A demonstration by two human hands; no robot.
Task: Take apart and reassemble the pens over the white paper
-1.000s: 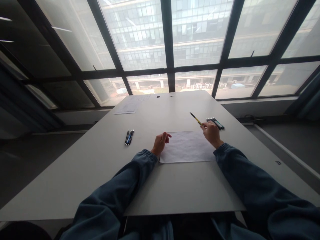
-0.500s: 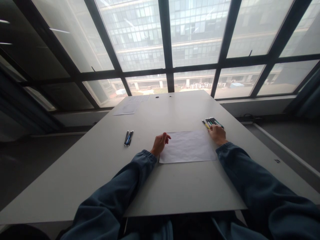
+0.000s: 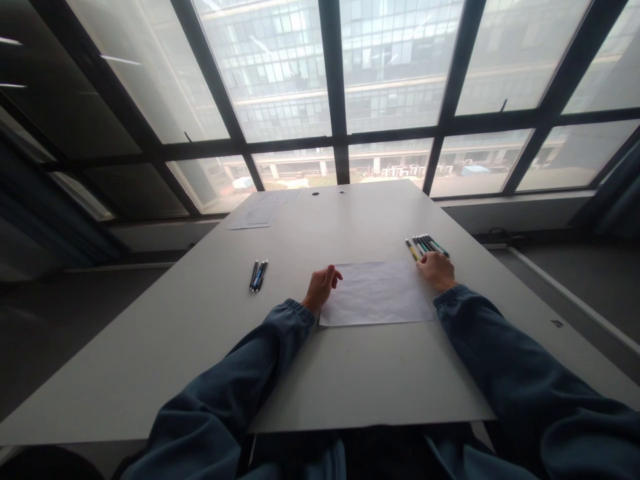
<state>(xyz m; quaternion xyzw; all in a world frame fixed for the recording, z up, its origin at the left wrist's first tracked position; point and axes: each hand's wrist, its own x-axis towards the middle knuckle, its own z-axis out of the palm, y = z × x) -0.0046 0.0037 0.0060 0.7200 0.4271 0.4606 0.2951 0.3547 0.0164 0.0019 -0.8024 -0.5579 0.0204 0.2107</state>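
Observation:
A sheet of white paper (image 3: 377, 297) lies on the white table in front of me. My left hand (image 3: 321, 288) rests over its left edge, its fingers loosely curled and nothing seen in them. Beyond the paper's upper right corner, my right hand (image 3: 437, 270) is closed at the near ends of a row of markers (image 3: 431, 244). A yellow marker (image 3: 413, 249) lies at the left of that row, close to my fingertips. What my right fingers grip, if anything, is hidden behind the hand.
Several dark and blue pens (image 3: 258, 276) lie together left of my left hand. Printed sheets (image 3: 256, 215) sit at the table's far left. Windows (image 3: 290, 73) stand beyond the far edge. A small dark mark (image 3: 557, 324) is on the table at right.
The view has shifted very slightly. Both hands stay in nearly the same places, and the paper, pens and markers lie as before.

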